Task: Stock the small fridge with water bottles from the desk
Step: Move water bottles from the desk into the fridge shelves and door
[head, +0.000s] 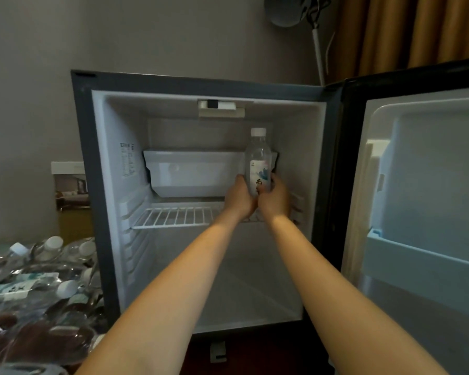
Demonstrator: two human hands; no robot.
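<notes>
While fingers curl round its lower half from both sides, the left hand [240,197] and right hand [275,197] grip one water bottle [258,158], arms stretched into the small fridge [98,185]. Clear, white-capped, labelled, it stands upright, cap up, over the wire shelf's [173,216] right end.

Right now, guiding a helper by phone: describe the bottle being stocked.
Look in the open mini fridge, right end of the wire shelf. The left hand and right hand hold an upright, white-capped water bottle; the other bottles lie heaped outside.
</notes>
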